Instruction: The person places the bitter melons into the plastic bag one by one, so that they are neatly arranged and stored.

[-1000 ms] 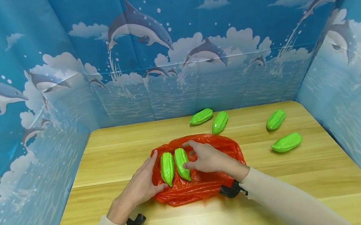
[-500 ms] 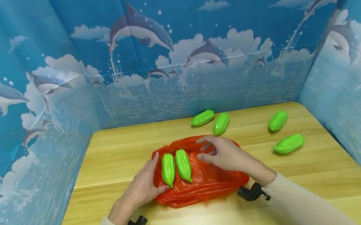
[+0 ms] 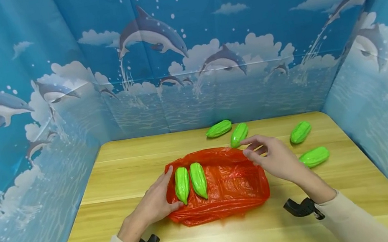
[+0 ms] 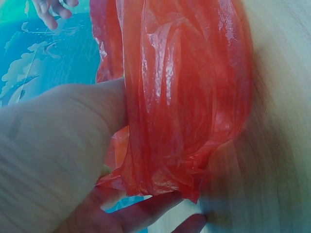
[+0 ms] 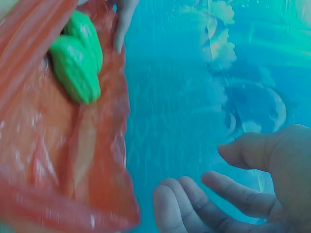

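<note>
A red plastic bag (image 3: 233,189) lies on the table with its mouth spread wide. Two glossy green ridged gourds (image 3: 198,180), pointed at one end, lie side by side in its left half. My left hand (image 3: 151,201) holds the bag's left side, thumb over the rim; in the left wrist view several fingers (image 4: 150,211) show outside the red plastic. Beyond the bag's right rear rim, my right hand (image 3: 278,158) hovers with loosely bent fingers and nothing in them. The right wrist view shows that hand's fingers (image 5: 167,206) spread apart from the bag.
Two more green gourds (image 3: 219,129) lie near the back edge, one close behind the bag. Another pair of gourds (image 3: 300,132) rests at the right, the nearer partly behind my right wrist. A blue dolphin-print curtain (image 3: 209,72) closes off the wooden table's (image 3: 112,184) back and sides.
My right hand has drawn away from the second gourd inside the bag and moved right, past the bag's right rear rim. The left hand stays at the bag's left side.
</note>
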`<state>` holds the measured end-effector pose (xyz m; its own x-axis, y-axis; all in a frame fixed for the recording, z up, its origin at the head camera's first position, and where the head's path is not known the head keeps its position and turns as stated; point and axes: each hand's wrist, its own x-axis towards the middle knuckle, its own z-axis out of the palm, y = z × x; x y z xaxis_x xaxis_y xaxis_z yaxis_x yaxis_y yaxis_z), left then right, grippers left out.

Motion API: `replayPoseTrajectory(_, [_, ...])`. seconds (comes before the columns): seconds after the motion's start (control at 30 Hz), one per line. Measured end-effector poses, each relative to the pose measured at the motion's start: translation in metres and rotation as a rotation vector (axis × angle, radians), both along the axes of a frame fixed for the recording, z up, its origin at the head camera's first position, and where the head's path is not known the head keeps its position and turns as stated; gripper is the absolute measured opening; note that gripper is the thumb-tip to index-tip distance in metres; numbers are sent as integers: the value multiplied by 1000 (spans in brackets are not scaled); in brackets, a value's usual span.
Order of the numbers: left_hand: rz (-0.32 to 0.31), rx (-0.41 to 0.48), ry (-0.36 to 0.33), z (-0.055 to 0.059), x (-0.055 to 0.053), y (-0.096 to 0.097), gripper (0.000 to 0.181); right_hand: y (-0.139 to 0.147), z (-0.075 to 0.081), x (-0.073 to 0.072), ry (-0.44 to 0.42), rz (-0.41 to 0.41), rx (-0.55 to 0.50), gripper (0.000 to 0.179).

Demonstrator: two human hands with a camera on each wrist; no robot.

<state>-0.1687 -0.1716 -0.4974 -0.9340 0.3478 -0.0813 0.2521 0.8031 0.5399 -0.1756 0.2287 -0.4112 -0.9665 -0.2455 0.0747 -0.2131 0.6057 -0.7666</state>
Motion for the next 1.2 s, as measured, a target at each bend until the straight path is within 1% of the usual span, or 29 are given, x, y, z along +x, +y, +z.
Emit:
replayPoseTrajectory(0.13, [-4,9,3,-1,0,3,122,27,0,5,49,-61,9,36])
replayPoseTrajectory(0.27, [-8,15,18,-2,-2,6,121,53,-2,7,68,-138,59,38])
replayPoseTrajectory(0.37, [-9,10,28,-3,-2,7,121,68,-7,9,73,-185,89,40])
replayPoseTrajectory(0.63, [-7,-1,31,-2,-2,4,121,97,-24,20,82,-258,171,43])
replayPoseTrajectory(0.73, [-5,-1,32,-1,-2,2,122,106,-30,20,88,-294,191,44])
replayPoseTrajectory(0.9, [-1,-5,23,1,-1,1,123,125,-41,13,96,-353,199,49])
replayPoseTrajectory(1.0, [3,0,19,3,1,1,122,140,-49,10,97,-391,207,55])
replayPoseTrajectory(1.07, [2,4,13,2,2,-2,121,145,-54,7,102,-411,219,58])
replayPoseTrajectory(1.17, [0,14,12,0,2,-5,119,153,-60,5,87,-430,249,66])
replayPoseTrajectory(1.2, [0,19,7,0,1,-5,118,156,-61,5,69,-429,264,70])
